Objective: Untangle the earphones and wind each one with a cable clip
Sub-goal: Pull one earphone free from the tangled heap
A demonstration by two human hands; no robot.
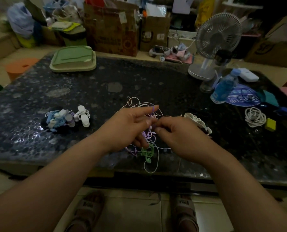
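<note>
Both hands are in the tangle (148, 150) now, near the 6 o'clock edge of the table (39, 101): white, purple and green cords, loosely knotted together. The left hand (131, 126) lifts a purple strand, draped over its forefinger and nipped against the thumb. The right hand (177, 136) has its fingertips curled tight on cords at the knot's middle (which colour, I cannot tell). Light stuff, this: thin, limp, springy cord that snags on itself, and the buds and plug joints look unlikely to forgive a hard tug. Best taken close to a crossing, I'd say, feeding a bud end back through rather than yanking a long loop. Over at 9 o'clock lies a pile (64, 120) of earphones already wound and clipped. At 3 o'clock, just beyond the right hand, spare white clips (198, 121) wait.
</note>
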